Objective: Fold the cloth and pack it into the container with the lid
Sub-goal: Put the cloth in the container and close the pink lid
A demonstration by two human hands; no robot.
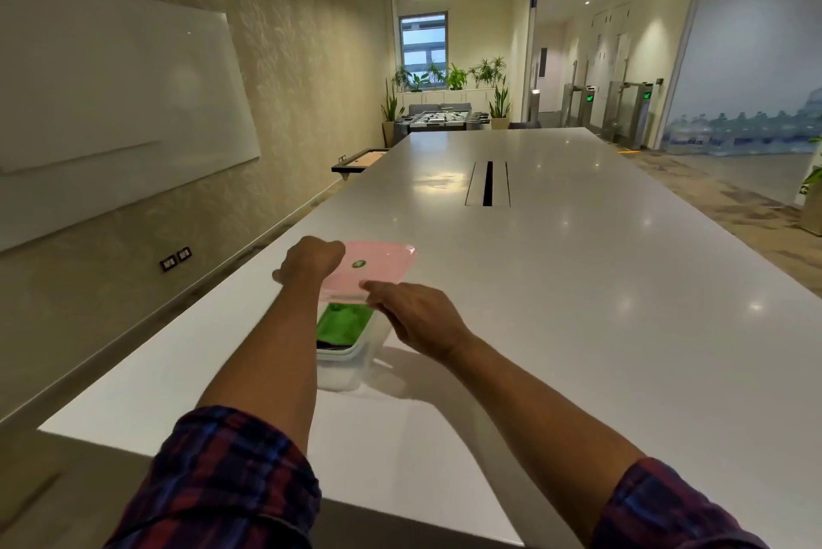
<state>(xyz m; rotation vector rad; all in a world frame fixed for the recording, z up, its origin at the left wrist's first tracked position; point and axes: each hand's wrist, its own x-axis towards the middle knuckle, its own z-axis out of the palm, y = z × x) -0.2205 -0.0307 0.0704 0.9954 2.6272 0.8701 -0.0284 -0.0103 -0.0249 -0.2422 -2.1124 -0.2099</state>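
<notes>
A clear plastic container [344, 370] stands on the white table [556, 281] near its left edge. A folded green cloth [344, 319] lies inside it. A pink lid [378, 266] with a small green sticker is held tilted above the container's far end. My left hand [311, 263] grips the lid's left edge. My right hand [413, 317] holds its near edge with the fingertips, over the container's right side. My left forearm hides part of the container's left wall.
The long white table runs far ahead, with a cable slot [488, 183] in its middle. A wall with a whiteboard [111, 94] runs along the left. Plants and a foosball table [440, 121] stand at the far end.
</notes>
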